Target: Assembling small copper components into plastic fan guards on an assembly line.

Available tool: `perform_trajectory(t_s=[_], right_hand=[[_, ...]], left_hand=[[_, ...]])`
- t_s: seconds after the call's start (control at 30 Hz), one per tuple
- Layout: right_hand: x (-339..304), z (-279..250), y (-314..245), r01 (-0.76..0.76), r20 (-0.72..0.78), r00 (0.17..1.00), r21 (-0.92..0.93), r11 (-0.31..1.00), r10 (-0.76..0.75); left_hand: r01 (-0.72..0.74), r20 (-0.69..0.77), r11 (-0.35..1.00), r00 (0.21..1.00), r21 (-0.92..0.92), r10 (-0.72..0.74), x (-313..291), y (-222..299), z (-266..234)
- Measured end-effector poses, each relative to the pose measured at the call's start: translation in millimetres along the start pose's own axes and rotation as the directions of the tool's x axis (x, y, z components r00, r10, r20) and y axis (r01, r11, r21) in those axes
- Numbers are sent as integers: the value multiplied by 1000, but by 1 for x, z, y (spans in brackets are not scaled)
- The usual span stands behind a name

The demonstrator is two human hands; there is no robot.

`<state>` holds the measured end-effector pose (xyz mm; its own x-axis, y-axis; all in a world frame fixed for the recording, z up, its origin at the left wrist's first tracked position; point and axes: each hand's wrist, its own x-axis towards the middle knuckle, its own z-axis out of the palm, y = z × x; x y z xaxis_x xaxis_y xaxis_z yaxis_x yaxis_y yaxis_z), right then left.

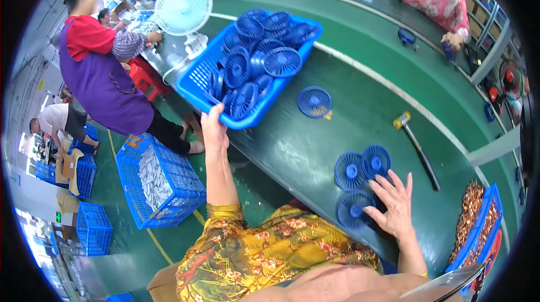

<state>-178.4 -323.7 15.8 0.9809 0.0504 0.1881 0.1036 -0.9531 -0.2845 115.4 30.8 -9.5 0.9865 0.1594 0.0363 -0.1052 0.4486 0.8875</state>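
A blue plastic basket (pixel 194 80) sits on the green table, heaped with blue round slatted plastic parts (pixel 282 62). My left hand (pixel 215 129) grips the basket's near corner, its fingers over the rim. My right hand (pixel 395 206) is open with fingers spread, low over the table beside three of the same slatted parts (pixel 350 171). Its thumb and fingertips overlap two of them, and whether they touch is hard to tell. Farther off, one more slatted part (pixel 314 102) lies alone, with a small tan bit at its edge.
A hammer (pixel 417 150) with a yellow head lies right of my right hand. Beyond it stands a blue tray (pixel 488 226) with small copper-coloured pieces. A white fan (pixel 183 8) stands behind the basket. On the floor at left is a blue crate (pixel 160 184); co-workers are around.
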Motion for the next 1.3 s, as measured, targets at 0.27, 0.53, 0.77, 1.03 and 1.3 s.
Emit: perform_trajectory(t_s=[0.27, 0.53, 0.77, 1.03, 1.3], right_hand=[[28, 9, 110, -467, -363, 834, -65, 882, 415], [17, 6, 121, -427, -368, 845, -31, 904, 387], [-56, -7, 140, -558, -450, 751, -42, 829, 483], [-203, -31, 146, -809, -679, 410, 36, 586, 608], [-138, -82, 78, -520, -606, 145, 626, 581, 782]], left_hand=[[93, 161, 991, 981, 94, -108, 66, -4, -2], [252, 470, 950, 827, 183, -310, 157, -32, 58], [373, 690, 882, 557, 289, -462, 154, -76, 166], [425, 782, 778, 218, 462, -583, 84, -117, 277], [155, 782, 779, 52, 608, -621, 21, -123, 310]])
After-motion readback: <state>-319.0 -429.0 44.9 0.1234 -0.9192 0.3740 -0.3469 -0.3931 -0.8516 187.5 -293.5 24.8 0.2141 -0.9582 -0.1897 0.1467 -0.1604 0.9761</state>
